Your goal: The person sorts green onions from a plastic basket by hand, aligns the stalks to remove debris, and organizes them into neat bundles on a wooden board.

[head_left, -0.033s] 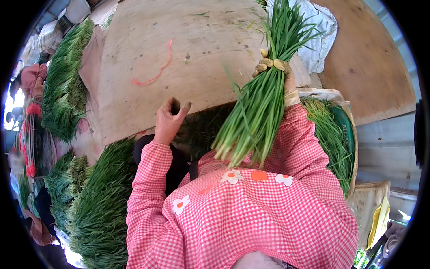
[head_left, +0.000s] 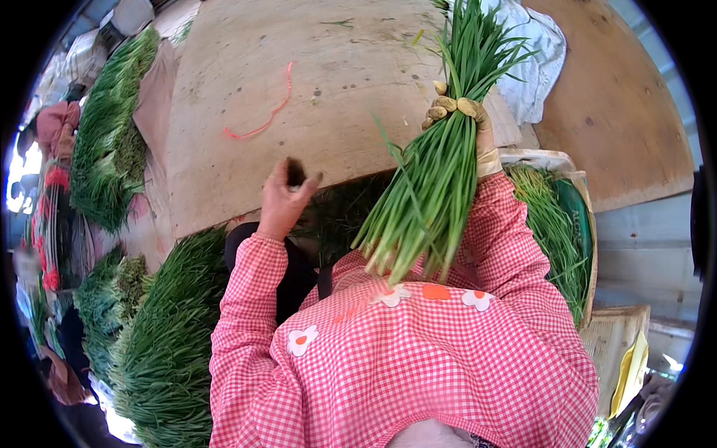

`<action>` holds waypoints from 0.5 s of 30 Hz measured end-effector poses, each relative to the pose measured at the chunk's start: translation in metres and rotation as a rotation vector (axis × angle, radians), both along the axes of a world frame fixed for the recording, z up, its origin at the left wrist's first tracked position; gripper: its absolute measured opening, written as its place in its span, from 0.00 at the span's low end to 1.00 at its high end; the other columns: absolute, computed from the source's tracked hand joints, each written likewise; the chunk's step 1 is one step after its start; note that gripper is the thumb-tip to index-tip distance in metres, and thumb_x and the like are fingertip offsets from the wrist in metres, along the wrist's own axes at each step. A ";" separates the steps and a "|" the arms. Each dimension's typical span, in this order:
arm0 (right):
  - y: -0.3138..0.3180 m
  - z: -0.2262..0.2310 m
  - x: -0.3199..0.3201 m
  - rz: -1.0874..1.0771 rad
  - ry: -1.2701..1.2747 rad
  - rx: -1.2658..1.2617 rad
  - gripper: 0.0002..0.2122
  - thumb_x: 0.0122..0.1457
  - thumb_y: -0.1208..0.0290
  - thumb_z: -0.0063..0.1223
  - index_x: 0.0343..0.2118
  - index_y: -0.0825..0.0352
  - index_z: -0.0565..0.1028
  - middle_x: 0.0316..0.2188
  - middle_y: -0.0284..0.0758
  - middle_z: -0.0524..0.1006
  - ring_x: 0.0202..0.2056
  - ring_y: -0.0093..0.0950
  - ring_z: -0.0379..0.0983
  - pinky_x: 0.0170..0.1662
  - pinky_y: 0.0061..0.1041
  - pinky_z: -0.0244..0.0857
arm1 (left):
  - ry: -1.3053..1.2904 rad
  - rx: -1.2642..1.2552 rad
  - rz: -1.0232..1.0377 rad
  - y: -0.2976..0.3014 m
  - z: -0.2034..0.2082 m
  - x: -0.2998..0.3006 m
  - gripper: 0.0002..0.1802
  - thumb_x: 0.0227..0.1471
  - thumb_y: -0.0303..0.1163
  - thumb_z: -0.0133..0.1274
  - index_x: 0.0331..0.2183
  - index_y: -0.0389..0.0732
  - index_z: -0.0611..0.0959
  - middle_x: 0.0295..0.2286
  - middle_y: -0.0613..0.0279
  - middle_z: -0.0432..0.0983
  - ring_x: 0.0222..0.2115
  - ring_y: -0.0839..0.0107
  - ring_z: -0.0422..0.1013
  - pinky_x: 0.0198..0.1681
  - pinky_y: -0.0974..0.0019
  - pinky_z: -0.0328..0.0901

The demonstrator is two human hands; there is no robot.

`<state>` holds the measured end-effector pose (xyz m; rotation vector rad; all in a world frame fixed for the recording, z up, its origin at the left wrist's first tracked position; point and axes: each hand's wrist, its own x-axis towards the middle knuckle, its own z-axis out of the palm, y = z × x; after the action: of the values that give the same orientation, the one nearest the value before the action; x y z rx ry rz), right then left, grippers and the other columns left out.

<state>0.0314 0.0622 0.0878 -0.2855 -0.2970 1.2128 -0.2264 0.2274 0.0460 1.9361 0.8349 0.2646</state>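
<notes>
In my right hand (head_left: 482,123) is a large bunch of green garlic chives (head_left: 429,194), gripped round its middle. The tan, soiled fingers wrap it over the right edge of the table. Its pale cut ends hang toward my checked apron, and the leaf tips point away past the hand. My left hand (head_left: 287,196) hovers near the front edge of the wooden table (head_left: 216,172), empty, with its thumb apart from the curled, dark-stained fingers. Beyond it, a thin red tie string (head_left: 270,116) lies loosely curved on the tabletop.
Heaped chives (head_left: 175,358) lie at my left, with another long pile (head_left: 116,138) farther back. A container of greens (head_left: 553,231) stands at my right. Behind the bunch is a white cloth (head_left: 534,63). Another person's red sleeve (head_left: 58,127) shows at the far left.
My left hand has shifted very slightly, its fingers a little blurred. The bunch's lower ends have swung slightly; my right hand keeps its grip.
</notes>
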 end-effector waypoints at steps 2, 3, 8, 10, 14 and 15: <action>0.010 0.005 -0.005 0.086 -0.068 0.004 0.22 0.48 0.72 0.51 0.47 0.72 0.63 0.27 0.28 0.68 0.33 0.24 0.65 0.43 0.26 0.61 | -0.386 0.066 -0.111 -0.003 -0.022 0.008 0.30 0.43 0.43 0.54 0.46 0.36 0.69 0.41 0.51 0.69 0.44 0.65 0.65 0.47 0.65 0.58; 0.018 0.006 -0.011 0.099 -0.059 -0.004 0.23 0.48 0.71 0.51 0.48 0.72 0.62 0.27 0.28 0.67 0.33 0.24 0.65 0.41 0.25 0.62 | -0.419 -0.140 -0.226 -0.001 -0.034 0.016 0.35 0.47 0.42 0.50 0.53 0.36 0.60 0.51 0.51 0.59 0.53 0.63 0.55 0.55 0.64 0.50; 0.052 0.023 -0.032 0.089 -0.250 -0.127 0.21 0.53 0.68 0.47 0.47 0.75 0.64 0.27 0.29 0.70 0.33 0.24 0.67 0.39 0.25 0.66 | -0.485 -1.113 -0.373 -0.058 -0.049 0.019 0.37 0.55 0.58 0.29 0.56 0.40 0.55 0.56 0.55 0.52 0.56 0.61 0.50 0.58 0.63 0.47; 0.068 0.029 -0.034 0.021 -0.396 -0.400 0.22 0.51 0.62 0.52 0.45 0.72 0.67 0.30 0.30 0.72 0.34 0.23 0.69 0.37 0.23 0.66 | -0.486 -1.468 -0.236 -0.059 -0.062 0.010 0.40 0.51 0.62 0.32 0.56 0.42 0.56 0.55 0.56 0.53 0.55 0.61 0.52 0.58 0.58 0.47; 0.099 -0.014 0.002 0.055 -1.428 -1.225 0.32 0.49 0.45 0.51 0.47 0.72 0.67 0.40 0.43 0.72 0.45 0.34 0.67 0.50 0.26 0.60 | -0.492 -1.588 -0.040 -0.059 -0.061 0.016 0.39 0.47 0.64 0.38 0.54 0.49 0.62 0.50 0.57 0.62 0.50 0.56 0.61 0.51 0.44 0.56; 0.098 -0.060 0.025 -0.095 -1.762 -1.232 0.32 0.54 0.46 0.43 0.53 0.70 0.59 0.50 0.46 0.64 0.52 0.38 0.60 0.55 0.28 0.52 | -0.510 -1.584 -0.043 -0.059 -0.065 0.017 0.39 0.47 0.63 0.40 0.53 0.48 0.62 0.50 0.57 0.62 0.49 0.56 0.61 0.51 0.43 0.56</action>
<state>0.0561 0.1603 0.0275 -2.4149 -0.9687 0.5802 -0.2099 0.1683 -0.0191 0.3541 0.3681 0.0054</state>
